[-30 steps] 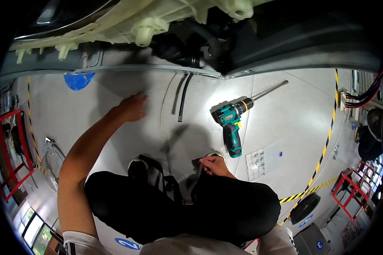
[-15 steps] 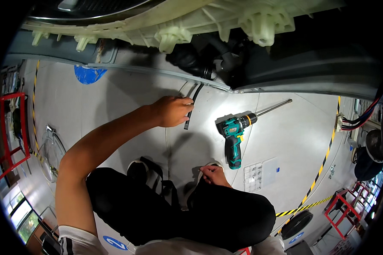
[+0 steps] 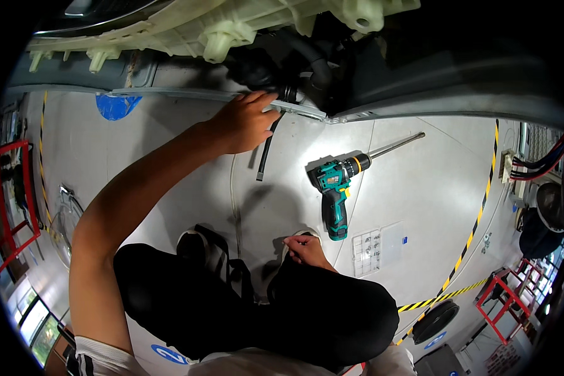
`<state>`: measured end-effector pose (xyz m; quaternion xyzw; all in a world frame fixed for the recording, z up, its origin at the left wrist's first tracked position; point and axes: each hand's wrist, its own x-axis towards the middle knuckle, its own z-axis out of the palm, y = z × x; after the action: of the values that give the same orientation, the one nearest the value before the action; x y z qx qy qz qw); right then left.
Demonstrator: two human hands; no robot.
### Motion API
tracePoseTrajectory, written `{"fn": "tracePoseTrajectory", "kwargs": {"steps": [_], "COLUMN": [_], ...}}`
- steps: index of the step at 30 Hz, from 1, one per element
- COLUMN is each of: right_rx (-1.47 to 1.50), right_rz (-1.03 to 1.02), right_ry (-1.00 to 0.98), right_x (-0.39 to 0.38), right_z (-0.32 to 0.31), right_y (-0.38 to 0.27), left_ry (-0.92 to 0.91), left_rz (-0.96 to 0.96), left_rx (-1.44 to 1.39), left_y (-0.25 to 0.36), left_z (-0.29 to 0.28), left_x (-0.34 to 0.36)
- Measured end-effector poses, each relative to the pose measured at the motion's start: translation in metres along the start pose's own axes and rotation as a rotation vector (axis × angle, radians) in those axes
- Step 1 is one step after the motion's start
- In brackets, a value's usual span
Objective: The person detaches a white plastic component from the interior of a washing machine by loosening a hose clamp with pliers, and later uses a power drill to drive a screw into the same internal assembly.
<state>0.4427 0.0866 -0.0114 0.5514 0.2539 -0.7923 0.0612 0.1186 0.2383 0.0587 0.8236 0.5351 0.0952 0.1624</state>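
Observation:
My left hand (image 3: 245, 123) reaches forward to the grey metal lower edge (image 3: 197, 94) of an appliance casing. Its fingers lie over that edge, with the thumb apart from them, beside the top of a black flat strip (image 3: 267, 153). Whether the fingers touch the strip is hard to see. My right hand (image 3: 307, 249) is by my right knee, above the shoe, with thumb and fingertips pinched together. Anything between those tips is too small to make out. To the right of the strip, a green and black cordless drill (image 3: 333, 194) with a long bit lies on the floor.
Above the edge, a pale plastic ring (image 3: 169, 34) with moulded bosses and a dark hose (image 3: 310, 59) hang overhead. A clear compartment box (image 3: 366, 252) of small parts sits right of my knee. Yellow-black tape (image 3: 476, 225), a red frame (image 3: 504, 307) and wires (image 3: 541, 166) are farther right.
My left hand has moved forward, from beside the black strip up to the metal edge. My right hand stays pinched by the knee. The whole view has shifted slightly.

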Motion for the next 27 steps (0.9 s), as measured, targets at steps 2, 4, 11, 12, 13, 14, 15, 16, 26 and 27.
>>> {"fn": "tracePoseTrajectory", "kwargs": {"steps": [2,4,11,12,13,14,15,16,26,27], "right_rx": [-0.002,0.001,-0.035,-0.052,-0.056,-0.067,-0.077,-0.083,-0.007,0.013], "right_rz": [-0.037,-0.037,-0.012,-0.011,-0.012,0.003,0.013,0.025,0.038,0.023], "right_ry": [-0.017,0.003,0.045,0.046,0.05,0.061,0.071,0.079,0.082,0.078], "right_x": [0.001,0.002,-0.006,-0.004,-0.004,-0.002,0.0,0.003,0.006,0.009], "right_z": [-0.003,-0.002,0.003,0.004,0.006,0.007,0.007,0.008,0.004,-0.002], "right_y": [0.003,0.004,-0.006,-0.006,-0.005,-0.004,-0.003,-0.001,0.003,0.012], "left_ry": [-0.031,-0.047,-0.127,-0.145,-0.162,-0.179,-0.195,-0.251,0.373,0.397], "left_rz": [0.048,0.069,-0.021,-0.042,-0.062,-0.082,-0.083,-0.083,-0.026,-0.05], "left_rx": [0.033,0.022,0.038,0.029,0.02,0.009,0.016,-0.005,0.082,0.068], "left_y": [-0.006,-0.008,-0.005,-0.004,-0.002,-0.001,-0.002,-0.002,-0.03,-0.037], "left_z": [-0.001,0.001,0.006,0.003,0.0,-0.003,-0.002,-0.003,-0.002,-0.003], "left_x": [-0.003,-0.006,-0.005,-0.009,-0.015,-0.023,-0.032,-0.041,-0.063,-0.056]}}
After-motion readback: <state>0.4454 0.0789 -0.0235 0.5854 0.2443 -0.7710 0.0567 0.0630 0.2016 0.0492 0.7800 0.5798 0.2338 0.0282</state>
